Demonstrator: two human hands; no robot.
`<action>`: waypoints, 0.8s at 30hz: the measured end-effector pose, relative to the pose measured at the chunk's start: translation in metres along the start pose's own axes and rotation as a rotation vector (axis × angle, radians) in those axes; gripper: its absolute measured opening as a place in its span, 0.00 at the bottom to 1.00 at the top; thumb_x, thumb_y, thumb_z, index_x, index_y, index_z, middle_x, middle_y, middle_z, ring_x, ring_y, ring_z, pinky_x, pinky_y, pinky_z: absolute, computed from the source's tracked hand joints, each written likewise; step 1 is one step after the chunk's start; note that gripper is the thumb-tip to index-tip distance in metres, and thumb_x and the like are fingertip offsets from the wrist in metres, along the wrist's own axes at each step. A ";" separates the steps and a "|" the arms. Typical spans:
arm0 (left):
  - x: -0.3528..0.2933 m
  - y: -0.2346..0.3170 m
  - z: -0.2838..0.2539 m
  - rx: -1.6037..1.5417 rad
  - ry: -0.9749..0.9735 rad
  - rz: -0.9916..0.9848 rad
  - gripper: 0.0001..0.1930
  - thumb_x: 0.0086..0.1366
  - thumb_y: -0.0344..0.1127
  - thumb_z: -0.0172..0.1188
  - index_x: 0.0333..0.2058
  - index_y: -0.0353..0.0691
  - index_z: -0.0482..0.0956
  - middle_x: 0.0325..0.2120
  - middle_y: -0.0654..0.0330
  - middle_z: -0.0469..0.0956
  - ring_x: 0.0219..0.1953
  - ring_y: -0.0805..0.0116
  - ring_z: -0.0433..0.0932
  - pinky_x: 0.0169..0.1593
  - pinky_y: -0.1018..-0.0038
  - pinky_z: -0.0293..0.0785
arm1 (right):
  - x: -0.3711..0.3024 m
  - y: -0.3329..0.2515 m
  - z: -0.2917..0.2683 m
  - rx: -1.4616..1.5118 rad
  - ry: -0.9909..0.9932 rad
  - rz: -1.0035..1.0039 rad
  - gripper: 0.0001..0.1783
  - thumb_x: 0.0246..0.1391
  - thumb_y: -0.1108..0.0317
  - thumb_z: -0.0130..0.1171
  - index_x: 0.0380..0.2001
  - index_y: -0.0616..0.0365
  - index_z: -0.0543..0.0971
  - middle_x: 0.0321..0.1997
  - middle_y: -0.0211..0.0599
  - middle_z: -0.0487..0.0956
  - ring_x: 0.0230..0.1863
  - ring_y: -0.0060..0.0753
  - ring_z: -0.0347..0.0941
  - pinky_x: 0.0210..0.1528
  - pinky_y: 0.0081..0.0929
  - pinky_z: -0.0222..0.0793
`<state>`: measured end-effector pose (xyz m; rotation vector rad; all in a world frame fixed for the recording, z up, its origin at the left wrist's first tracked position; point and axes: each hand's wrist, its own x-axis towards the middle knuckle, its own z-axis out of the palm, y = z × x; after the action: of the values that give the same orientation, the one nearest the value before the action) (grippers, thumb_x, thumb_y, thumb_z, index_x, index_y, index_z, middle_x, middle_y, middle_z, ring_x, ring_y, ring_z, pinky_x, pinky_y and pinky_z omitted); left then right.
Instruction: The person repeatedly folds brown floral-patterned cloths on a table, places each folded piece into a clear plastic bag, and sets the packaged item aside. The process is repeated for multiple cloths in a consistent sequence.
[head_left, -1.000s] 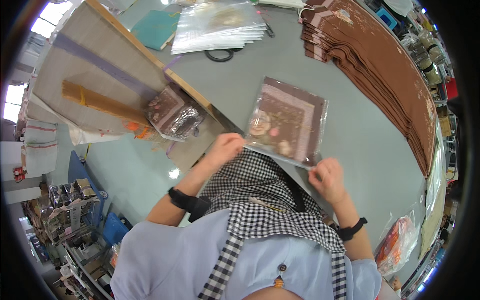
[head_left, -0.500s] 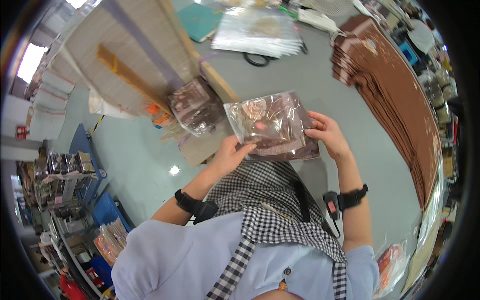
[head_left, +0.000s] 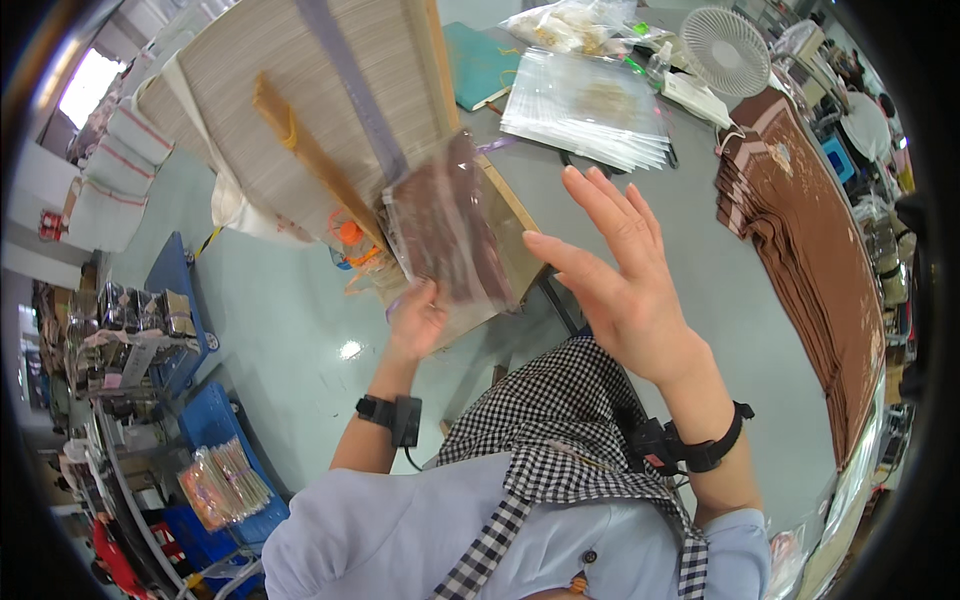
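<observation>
Pale packets (head_left: 225, 485) stand in a row on a blue cart (head_left: 205, 410) at the left. Next comes a pale board (head_left: 225, 90) with a purple ribbon (head_left: 345, 75) running down it and a wood strip (head_left: 320, 165) aslant beside the ribbon. The left hand (head_left: 418, 318) has its grip closed, thumb and fingers pinching the lower left corner of a clear-wrapped brown packet (head_left: 455, 225). The packet, a little blurred, is over the foot of the board; whether it touches anything beneath, the view does not tell. Beyond it, a teal folder (head_left: 478, 70) lies on the grey desk (head_left: 730, 320), with a fanned pile of clear bags (head_left: 580, 105) to its right. The right hand (head_left: 630, 280) is over the desk, well apart from the packet, its grip wide, fingers extended and thumb out, holding nothing. Past it, a white fan (head_left: 725, 50) is at the back, and a long stack of brown cloths (head_left: 800, 270) lies along the desk's right side
</observation>
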<state>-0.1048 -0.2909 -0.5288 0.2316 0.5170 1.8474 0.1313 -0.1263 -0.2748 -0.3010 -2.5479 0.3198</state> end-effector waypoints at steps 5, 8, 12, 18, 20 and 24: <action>0.049 0.025 -0.075 0.433 0.640 0.110 0.08 0.66 0.34 0.59 0.42 0.45 0.74 0.35 0.68 0.75 0.38 0.74 0.75 0.37 0.81 0.74 | -0.054 0.035 -0.011 0.058 -0.101 0.208 0.24 0.45 0.80 0.61 0.48 0.52 0.78 0.67 0.46 0.63 0.66 0.48 0.61 0.65 0.45 0.58; 0.076 0.029 -0.110 0.528 0.709 0.039 0.12 0.64 0.36 0.62 0.43 0.41 0.73 0.36 0.64 0.74 0.39 0.68 0.74 0.42 0.74 0.75 | -0.108 0.051 -0.025 0.092 -0.120 0.398 0.20 0.48 0.78 0.61 0.47 0.53 0.79 0.66 0.45 0.65 0.64 0.48 0.64 0.63 0.42 0.62; 0.103 0.040 -0.089 1.667 0.787 0.014 0.27 0.62 0.40 0.63 0.53 0.28 0.65 0.50 0.49 0.70 0.52 0.53 0.70 0.55 0.60 0.68 | -0.194 0.070 -0.065 0.068 -0.079 0.635 0.19 0.48 0.79 0.61 0.46 0.55 0.79 0.64 0.46 0.67 0.61 0.50 0.66 0.59 0.38 0.66; 0.173 -0.010 0.156 1.756 0.053 0.749 0.26 0.62 0.32 0.60 0.58 0.31 0.66 0.55 0.47 0.71 0.57 0.51 0.69 0.62 0.64 0.60 | -0.310 0.107 -0.157 -0.061 0.003 0.919 0.15 0.51 0.79 0.59 0.43 0.59 0.80 0.52 0.46 0.77 0.54 0.50 0.73 0.55 0.36 0.70; 0.205 -0.053 0.248 1.657 -0.308 0.547 0.18 0.63 0.32 0.59 0.52 0.34 0.74 0.50 0.51 0.75 0.54 0.56 0.72 0.60 0.66 0.63 | -0.333 0.134 -0.183 -0.136 0.009 0.932 0.13 0.52 0.78 0.58 0.43 0.59 0.80 0.48 0.46 0.79 0.51 0.49 0.75 0.54 0.36 0.71; 0.280 -0.173 0.359 1.701 -0.916 0.546 0.10 0.62 0.33 0.57 0.39 0.37 0.82 0.40 0.54 0.81 0.48 0.56 0.76 0.55 0.66 0.69 | -0.358 0.201 -0.219 -0.126 0.138 1.004 0.13 0.53 0.76 0.58 0.43 0.61 0.80 0.45 0.47 0.80 0.48 0.50 0.76 0.52 0.35 0.72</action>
<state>0.0940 0.0999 -0.3175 2.3487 1.2692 1.0335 0.5755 0.0004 -0.3296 -1.5821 -2.0868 0.4685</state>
